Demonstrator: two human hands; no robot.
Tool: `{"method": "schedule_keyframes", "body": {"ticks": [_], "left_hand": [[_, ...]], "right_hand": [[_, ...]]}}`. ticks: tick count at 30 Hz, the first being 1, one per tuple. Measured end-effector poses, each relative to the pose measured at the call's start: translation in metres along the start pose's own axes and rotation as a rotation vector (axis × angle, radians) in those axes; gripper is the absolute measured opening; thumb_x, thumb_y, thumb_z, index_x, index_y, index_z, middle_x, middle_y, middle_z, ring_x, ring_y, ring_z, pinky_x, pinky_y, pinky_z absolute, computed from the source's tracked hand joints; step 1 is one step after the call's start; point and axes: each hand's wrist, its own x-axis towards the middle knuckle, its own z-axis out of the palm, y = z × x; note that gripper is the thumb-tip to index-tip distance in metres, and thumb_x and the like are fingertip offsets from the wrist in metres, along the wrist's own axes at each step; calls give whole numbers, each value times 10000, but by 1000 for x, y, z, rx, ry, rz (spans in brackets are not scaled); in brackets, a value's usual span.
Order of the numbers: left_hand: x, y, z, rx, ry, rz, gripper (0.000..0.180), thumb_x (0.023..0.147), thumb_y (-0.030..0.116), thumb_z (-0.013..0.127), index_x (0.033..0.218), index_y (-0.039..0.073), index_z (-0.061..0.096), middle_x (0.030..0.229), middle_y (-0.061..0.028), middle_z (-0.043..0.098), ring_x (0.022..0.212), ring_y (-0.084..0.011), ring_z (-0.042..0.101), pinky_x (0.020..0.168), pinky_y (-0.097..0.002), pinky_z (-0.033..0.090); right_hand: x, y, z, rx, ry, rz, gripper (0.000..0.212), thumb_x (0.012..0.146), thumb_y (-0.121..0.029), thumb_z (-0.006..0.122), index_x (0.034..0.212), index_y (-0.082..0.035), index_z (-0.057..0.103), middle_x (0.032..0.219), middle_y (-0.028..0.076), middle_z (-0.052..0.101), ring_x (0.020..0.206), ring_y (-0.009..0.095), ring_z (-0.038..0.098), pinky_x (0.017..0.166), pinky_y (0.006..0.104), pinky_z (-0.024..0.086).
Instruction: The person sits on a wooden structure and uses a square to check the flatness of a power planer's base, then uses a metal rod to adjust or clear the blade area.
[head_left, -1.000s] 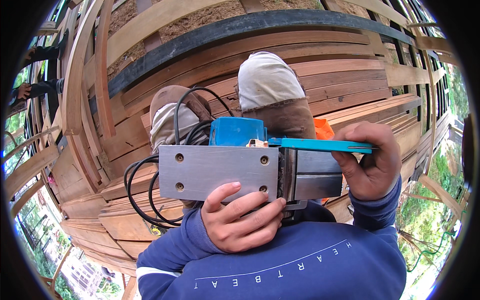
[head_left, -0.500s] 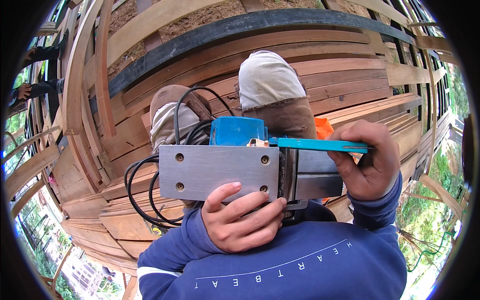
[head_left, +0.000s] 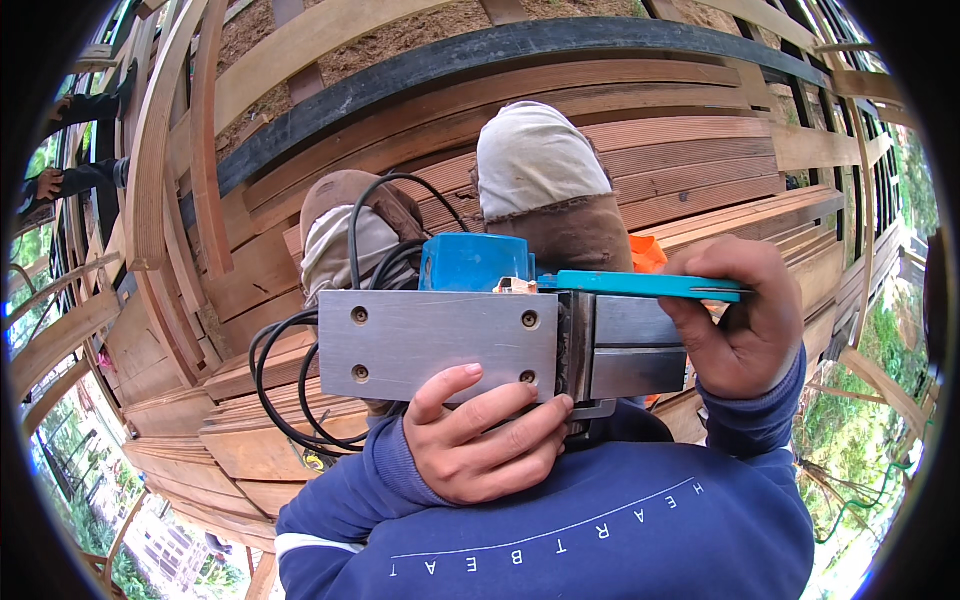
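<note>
An electric hand planer lies across my lap with its flat metal sole facing up. Its blue body shows along the far edge. My left hand is closed on the sole's near edge, fingertips resting on the metal by a screw. In my right hand, thumb and fingers pinch the right end of a slim flat teal-handled tool. The tool's left end reaches the dark blade slot between the two sole plates; its tip is hard to make out there.
A black power cord loops at the planer's left. Stacked grooved wooden boards lie beyond my knees, with a dark beam behind. Something orange shows beside my right knee. At the far left are another person's hands.
My right hand and the teal-handled tool have shifted very slightly toward the right. The planer and my left hand stay in place.
</note>
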Motion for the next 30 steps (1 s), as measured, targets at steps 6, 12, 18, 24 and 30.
{"method": "schedule_keyframes", "body": {"ticks": [6,12,18,24,30], "left_hand": [[1,2,2,2,7,2,83,818,243,723,840,256,644,1086,112,703,979,-83,616,1069,-410,333],[1,3,3,7,14,7,84,820,245,724,839,254,643,1085,110,704,976,-83,618,1069,-410,334],[1,3,3,4,14,6,83,824,248,725,831,252,642,1090,108,705,977,-83,619,1070,-411,335],[1,4,4,-4,18,2,90,819,244,730,826,250,641,1084,107,707,975,-86,621,1070,-412,338],[1,6,5,-2,-6,3,147,783,294,782,819,287,640,1095,132,714,989,-94,600,1073,-435,307]], "right_hand": [[-3,5,-2,13,11,-22,249,789,19,786,985,-12,635,844,98,691,704,202,687,647,298,536],[-3,4,-2,20,24,-2,243,794,12,793,971,-16,628,840,93,690,684,205,683,643,294,533],[-2,5,-3,-2,0,-33,254,794,13,792,989,-15,630,839,87,684,697,205,686,645,292,532],[-2,3,-5,-4,-24,-23,256,799,9,789,999,-14,631,841,89,684,707,201,688,647,291,533],[0,2,-5,-13,-6,-34,250,803,-2,791,986,-21,622,811,81,687,682,191,683,636,284,530]]}}
